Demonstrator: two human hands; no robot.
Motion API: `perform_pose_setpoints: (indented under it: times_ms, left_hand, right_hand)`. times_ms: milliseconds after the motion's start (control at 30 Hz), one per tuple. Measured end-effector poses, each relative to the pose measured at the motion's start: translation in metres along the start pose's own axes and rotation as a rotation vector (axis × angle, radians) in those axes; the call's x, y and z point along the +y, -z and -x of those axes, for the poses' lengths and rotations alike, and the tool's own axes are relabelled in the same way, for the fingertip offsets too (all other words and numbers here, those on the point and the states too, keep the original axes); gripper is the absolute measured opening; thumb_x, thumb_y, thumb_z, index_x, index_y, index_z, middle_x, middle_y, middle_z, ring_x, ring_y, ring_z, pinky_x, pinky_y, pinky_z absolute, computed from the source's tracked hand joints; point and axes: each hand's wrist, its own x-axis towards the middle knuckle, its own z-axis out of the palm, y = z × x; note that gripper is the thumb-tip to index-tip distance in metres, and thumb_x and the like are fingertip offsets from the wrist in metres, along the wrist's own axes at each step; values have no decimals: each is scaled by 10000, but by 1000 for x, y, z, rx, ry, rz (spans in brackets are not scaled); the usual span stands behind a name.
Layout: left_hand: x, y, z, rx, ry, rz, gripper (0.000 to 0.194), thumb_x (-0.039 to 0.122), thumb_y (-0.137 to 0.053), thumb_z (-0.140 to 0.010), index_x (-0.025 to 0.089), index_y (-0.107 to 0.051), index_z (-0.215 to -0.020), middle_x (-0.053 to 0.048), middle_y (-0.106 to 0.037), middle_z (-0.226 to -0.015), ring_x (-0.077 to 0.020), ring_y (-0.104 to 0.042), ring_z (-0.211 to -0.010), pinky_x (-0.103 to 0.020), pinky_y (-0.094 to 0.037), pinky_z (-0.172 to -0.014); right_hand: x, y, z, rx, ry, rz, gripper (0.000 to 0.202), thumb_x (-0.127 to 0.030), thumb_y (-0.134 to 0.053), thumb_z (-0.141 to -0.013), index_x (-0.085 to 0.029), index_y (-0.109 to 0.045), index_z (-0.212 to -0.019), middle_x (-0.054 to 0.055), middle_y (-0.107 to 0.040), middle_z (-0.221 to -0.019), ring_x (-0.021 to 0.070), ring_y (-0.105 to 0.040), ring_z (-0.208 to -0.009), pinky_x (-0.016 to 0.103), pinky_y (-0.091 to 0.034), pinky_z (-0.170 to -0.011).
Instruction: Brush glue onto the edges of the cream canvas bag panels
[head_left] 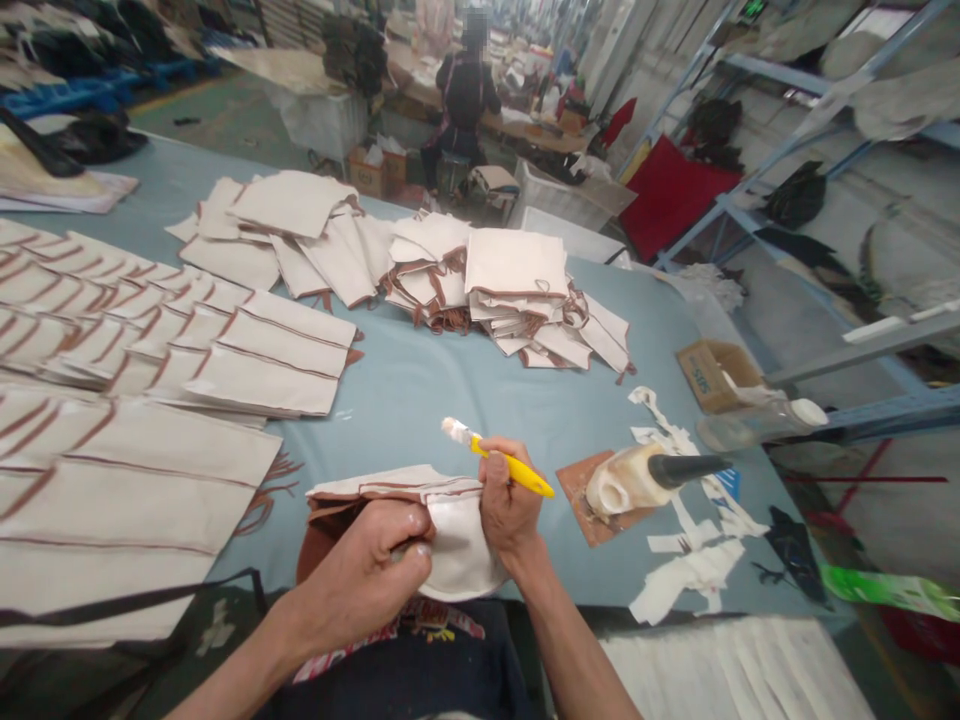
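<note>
My left hand (375, 570) is closed on the edge of a cream fabric pouch (461, 550) with brown lining, held at the table's near edge. In my right hand (514, 505) is a paintbrush (529, 476) with a yellow handle. Its whitish bristles point up and left, clear of the pouch. The right hand's lower fingers rest against the pouch's right side, and I cannot tell whether they also grip it. The left fingertips partly hide the pouch's opening.
Overlapping cream pieces with brown trim (262, 365) cover the left. More cream pieces (517, 262) are piled at the back. To the right, a stained container with a black handle (630, 480) sits on a brown square (574, 490), near white scraps (694, 575) and a cardboard box (709, 375). Someone sits beyond.
</note>
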Motion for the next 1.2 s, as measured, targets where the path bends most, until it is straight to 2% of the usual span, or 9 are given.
perform_pose_setpoints:
  times_ms: [67, 200, 300, 533, 667, 800, 900, 1067, 1200]
  left_hand:
    - [3, 1, 0, -41, 62, 71, 191, 238, -515, -748, 192, -700, -735, -28, -687, -760, -220, -644, -821, -299, -551, -805]
    - [12, 5, -5, -192, 84, 360, 389, 316, -587, -803, 173, -751, -1125, -73, -768, -1113, -288, -668, -1089, -385, -532, -1007]
    - [14, 6, -11, -222, 46, 491, 428, 384, -649, -843, 164, -756, -1195, -86, -783, -1149, -319, -654, -1160, -438, -483, -1093]
    - [0, 5, -16, -41, 269, 730, 482, 553, -710, -851, 147, -801, -1094, -71, -802, -878, -256, -711, -829, -340, -573, -795]
    - [0, 3, -18, -4, 282, 682, 474, 532, -769, -807, 130, -809, -1055, -70, -809, -898, -230, -713, -785, -307, -562, -792]
    - [3, 3, -18, 0, 258, 658, 457, 506, -746, -829, 136, -804, -1091, -59, -820, -924, -238, -726, -799, -314, -575, -806]
    - [4, 4, -16, 23, 190, 565, 404, 476, -726, -852, 159, -809, -1088, -54, -823, -994, -241, -728, -858, -316, -580, -843]
    - [5, 6, -15, 30, 86, 367, 351, 416, -683, -901, 164, -798, -1116, -63, -816, -1045, -266, -732, -1001, -313, -566, -919]
    - [4, 3, -15, 52, 23, 233, 342, 381, -607, -949, 161, -776, -1149, -70, -797, -1105, -254, -722, -1020, -305, -550, -947]
  right_hand:
    - [1, 7, -5, 48, 80, 31, 296, -374, -427, -1073, -191, -656, -1025, -2, -663, -699, 136, -587, -527, 254, -466, -533]
    - [-15, 27, -21, 95, 322, 118, 273, -371, -430, -1089, -216, -647, -1031, -5, -674, -702, 143, -627, -541, 256, -490, -550]
    - [-31, 38, -30, 95, 477, 178, 271, -367, -423, -1105, -227, -648, -1048, -1, -703, -720, 149, -683, -608, 257, -518, -609]
    - [-49, 42, -29, -2, 558, 208, 271, -385, -412, -1115, -230, -630, -1071, -10, -699, -694, 143, -673, -597, 259, -514, -628]
    - [-46, 37, -28, -35, 589, 192, 273, -377, -404, -1119, -225, -623, -1057, -4, -717, -706, 135, -681, -609, 250, -507, -628]
    - [-36, 30, -21, -20, 483, 106, 272, -375, -418, -1113, -223, -637, -1057, -3, -704, -699, 132, -662, -602, 252, -492, -603]
    - [-34, 25, -15, 55, 259, -48, 290, -405, -432, -1100, -224, -650, -1038, -19, -649, -664, 129, -605, -548, 243, -444, -523]
    - [-52, 29, -17, 228, -153, -369, 366, -465, -467, -1076, -210, -643, -881, -77, -494, -530, 94, -433, -409, 195, -336, -419]
    - [-68, 38, -21, 208, -236, -481, 382, -439, -519, -1064, -204, -641, -789, -91, -436, -479, 67, -375, -381, 165, -303, -403]
